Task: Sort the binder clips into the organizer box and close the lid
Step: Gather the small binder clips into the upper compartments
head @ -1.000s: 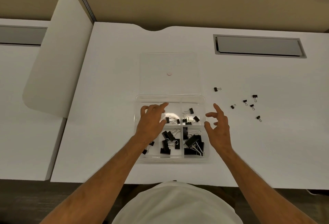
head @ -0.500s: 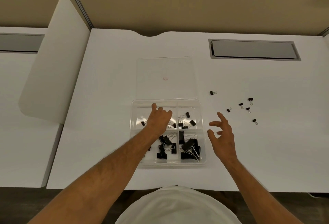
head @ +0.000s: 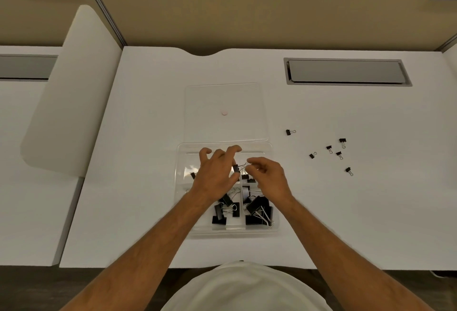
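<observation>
A clear organizer box point(head: 180, 214) with four compartments sits at the desk's front middle. Its clear lid point(head: 247, 102) lies open flat behind it. My left hand point(head: 216, 173) hovers over the far compartments and pinches a small black binder clip point(head: 236, 168) by its body. My right hand point(head: 270, 178) meets it from the right, fingertips curled on the clip's wire handles. Large clips point(head: 258, 209) fill the near right compartment and medium clips point(head: 223, 210) the near left. Several small loose clips point(head: 329, 148) lie on the desk to the right.
A grey cable hatch point(head: 346, 72) is set into the desk at the far right. A beige partition wall stands behind the desk, and a white side panel point(head: 71, 88) rises at the left edge. The neighbouring desk lies further left.
My left hand lifted a small clip from the far compartments. My right hand moved left from beside the box to meet it over the box.
</observation>
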Available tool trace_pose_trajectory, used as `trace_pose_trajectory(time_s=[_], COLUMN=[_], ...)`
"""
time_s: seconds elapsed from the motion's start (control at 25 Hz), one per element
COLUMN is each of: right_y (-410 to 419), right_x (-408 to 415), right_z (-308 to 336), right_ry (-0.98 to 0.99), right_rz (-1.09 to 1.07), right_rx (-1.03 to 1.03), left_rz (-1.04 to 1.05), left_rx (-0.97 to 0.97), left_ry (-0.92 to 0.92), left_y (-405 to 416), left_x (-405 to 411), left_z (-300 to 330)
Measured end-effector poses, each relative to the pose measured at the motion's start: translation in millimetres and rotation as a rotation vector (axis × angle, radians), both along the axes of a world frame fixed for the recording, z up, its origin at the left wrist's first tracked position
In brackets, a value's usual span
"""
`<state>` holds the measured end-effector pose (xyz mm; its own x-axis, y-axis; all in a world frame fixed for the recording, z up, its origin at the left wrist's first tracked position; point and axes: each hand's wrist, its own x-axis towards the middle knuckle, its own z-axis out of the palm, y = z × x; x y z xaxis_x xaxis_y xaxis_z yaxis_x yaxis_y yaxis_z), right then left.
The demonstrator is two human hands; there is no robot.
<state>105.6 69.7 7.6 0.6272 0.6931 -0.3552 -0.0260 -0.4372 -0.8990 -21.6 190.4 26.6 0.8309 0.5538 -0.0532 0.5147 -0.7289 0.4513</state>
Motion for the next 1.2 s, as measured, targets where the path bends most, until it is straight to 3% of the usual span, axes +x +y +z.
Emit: trace_pose_trajectory(time_s=[0.24,0.36,0.44,0.6,0.92,1.2], right_y=[10,3,-1,-1,-13,1], right_x=[1,21,32,30,24,17], right_z=[-4,-12,-23,-39,-37,-26], right_ry=[0.068,-0.141,-0.326,-0.460,-0.513,-0.502], right_rz=[-0.112,-0.174,-0.102,0.085,0.048,0.042], right_rx=[0.019,-0.067,-0.171,-0.293,-0.162,-0.073], left_rz=[0.041,0.350,0.450,0.334,0.126,0.073], left_rx=[-0.027,-0.161,-0.147,-0.029,0.205,0.196], left_ry=[-0.050,-0.136,-0.097,0.088,0.431,0.457], left_y=[-2,17,30,43,65,74], left_x=[-11,-36,-57,-79,-61,-57], left_z=[-8,-21,-33,-55,-77,-79])
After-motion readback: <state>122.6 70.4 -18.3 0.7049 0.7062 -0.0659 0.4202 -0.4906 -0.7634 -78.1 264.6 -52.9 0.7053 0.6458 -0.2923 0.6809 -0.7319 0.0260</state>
